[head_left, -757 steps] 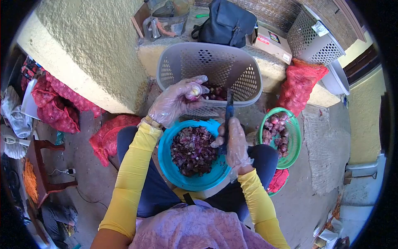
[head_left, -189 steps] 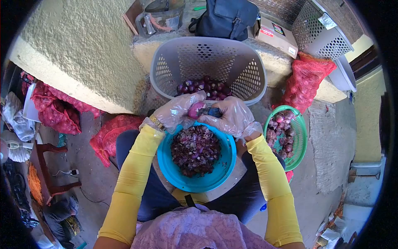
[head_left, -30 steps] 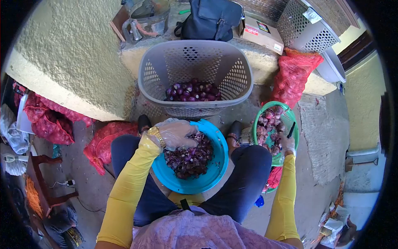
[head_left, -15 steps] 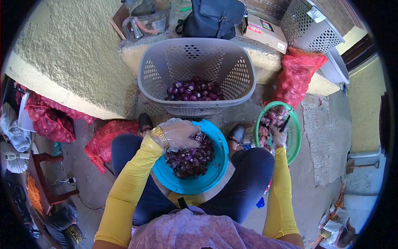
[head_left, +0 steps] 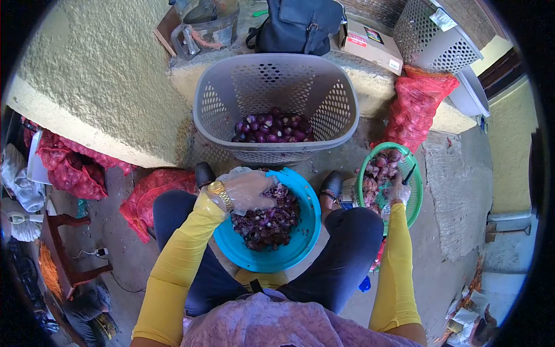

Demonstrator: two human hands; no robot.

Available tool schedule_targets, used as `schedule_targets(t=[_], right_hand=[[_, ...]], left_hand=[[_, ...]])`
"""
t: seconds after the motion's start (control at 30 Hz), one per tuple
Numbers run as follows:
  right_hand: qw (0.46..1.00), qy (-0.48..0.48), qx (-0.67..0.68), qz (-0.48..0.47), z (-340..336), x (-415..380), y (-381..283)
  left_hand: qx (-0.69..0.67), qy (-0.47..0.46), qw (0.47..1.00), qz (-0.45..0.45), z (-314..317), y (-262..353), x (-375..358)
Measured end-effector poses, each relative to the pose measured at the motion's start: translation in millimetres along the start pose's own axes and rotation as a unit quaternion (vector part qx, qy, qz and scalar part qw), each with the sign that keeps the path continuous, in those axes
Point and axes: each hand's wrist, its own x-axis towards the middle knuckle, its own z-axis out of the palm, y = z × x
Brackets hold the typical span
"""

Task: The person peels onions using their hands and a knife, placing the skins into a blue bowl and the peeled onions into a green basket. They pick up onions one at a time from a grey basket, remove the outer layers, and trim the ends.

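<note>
My left hand (head_left: 250, 192), in a clear plastic glove with a gold watch (head_left: 218, 192) at the wrist, hangs over the left part of a blue basin (head_left: 309, 222). Its fingers stretch out above the purple onion peels (head_left: 269, 222) heaped in that basin. Off to the right, my gloved right hand (head_left: 399, 191) is inside a green plastic basket (head_left: 417, 202), closed around a dark knife (head_left: 410, 173) that points up and away. Unpeeled red onions (head_left: 378, 170) lie beside this hand, along with some green netting.
A large grey perforated basket (head_left: 276, 147) with peeled purple onions (head_left: 274, 128) stands ahead. Red mesh sacks of onions (head_left: 419, 107) lean at right and lie at left. A dark backpack (head_left: 300, 26) and a cardboard box (head_left: 371, 46) rest on the ledge behind.
My right hand has shifted slightly right within the green basket, with the knife still in it. My left hand stays over the basin, nearly unmoved.
</note>
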Motion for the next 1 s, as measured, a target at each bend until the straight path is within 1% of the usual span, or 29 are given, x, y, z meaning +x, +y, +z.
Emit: schedule_targets(t=[0.03,0.07,0.13,0.17,0.23,0.27,0.3,0.33,0.37,0.4,0.47,0.5,0.53,0.6,0.63,0.67,0.73,0.8,0.83,0.87,0.9,0.97,1.0], right_hand=[[0.999,-0.024,0.022,-0.018,-10.2,-8.6,-7.6],[0.999,-0.024,0.023,-0.018,-13.3,-16.9,-16.1],[0.985,-0.065,0.161,0.006,-14.1,-22.6,-20.1],[0.985,-0.064,0.161,0.006,-12.3,-23.6,-24.5],[0.979,-0.027,0.197,-0.045,0.4,-14.8,-26.5],[0.979,-0.027,0.197,-0.045,6.8,-9.7,-28.5],[0.980,-0.006,0.197,-0.029,13.8,0.1,-27.6],[0.980,0.014,0.198,-0.013,13.6,-6.9,-44.8],[0.947,-0.021,0.319,0.033,13.9,-19.0,-58.0],[0.947,-0.021,0.319,0.033,21.9,-8.6,-56.2],[0.965,0.017,0.253,-0.065,48.7,30.7,-34.7],[0.953,0.016,0.286,-0.098,51.0,23.3,-44.5],[0.953,0.011,0.287,-0.099,48.6,10.2,-60.0],[0.943,-0.066,0.320,-0.064,39.5,-10.3,-85.1],[0.955,-0.046,0.284,-0.072,40.6,-11.2,-89.8],[0.956,-0.044,0.283,-0.071,38.7,-11.5,-92.5],[0.950,-0.091,0.298,0.007,30.4,-19.1,-106.0],[0.956,-0.081,0.282,0.009,37.2,0.0,-89.1],[0.975,-0.039,0.210,-0.060,38.8,8.3,-79.6],[0.982,0.005,0.135,-0.128,39.2,13.6,-71.0],[0.982,0.006,0.135,-0.128,34.6,5.8,-73.7],[0.941,-0.038,0.319,-0.104,16.6,-24.6,-92.8],[0.941,-0.036,0.319,-0.105,2.0,-43.4,-109.7]], left_hand=[[0.005,0.002,1.000,-0.006,0.3,-0.1,0.1],[0.006,0.002,1.000,-0.005,-1.0,0.9,0.8],[0.014,-0.016,1.000,-0.018,-3.9,3.9,0.9],[0.014,-0.016,1.000,-0.018,-3.9,3.3,1.4],[0.022,-0.015,1.000,-0.013,-2.8,2.0,2.1],[0.022,-0.015,1.000,-0.013,-2.3,1.4,2.7],[0.019,-0.013,1.000,-0.009,-1.8,0.8,3.2],[0.015,-0.011,1.000,-0.006,-1.4,0.1,3.5],[0.015,-0.011,1.000,-0.006,-0.7,-0.1,3.6],[0.014,-0.008,1.000,-0.009,0.5,-0.3,3.3],[0.013,-0.001,1.000,-0.015,1.8,-1.0,3.7],[0.016,-0.009,1.000,-0.016,2.9,-1.3,4.5],[0.019,-0.017,1.000,-0.017,3.3,-1.9,4.3],[0.020,-0.017,0.999,-0.024,0.5,-1.0,3.2],[0.021,-0.020,0.999,-0.025,0.2,-0.5,3.7],[0.020,-0.022,0.999,-0.023,1.3,-1.3,4.6],[0.025,-0.014,0.999,-0.021,3.2,-3.9,5.9],[0.025,-0.014,0.999,-0.018,3.8,-4.2,6.8],[0.026,-0.013,0.999,-0.017,4.0,-4.2,6.4],[0.025,-0.014,0.999,-0.017,2.9,-3.2,6.5],[0.015,-0.015,1.000,-0.009,-0.2,-1.5,7.1],[0.007,-0.014,1.000,0.001,-6.3,1.9,6.2],[-0.003,-0.007,1.000,0.014,-9.1,4.0,5.2]])
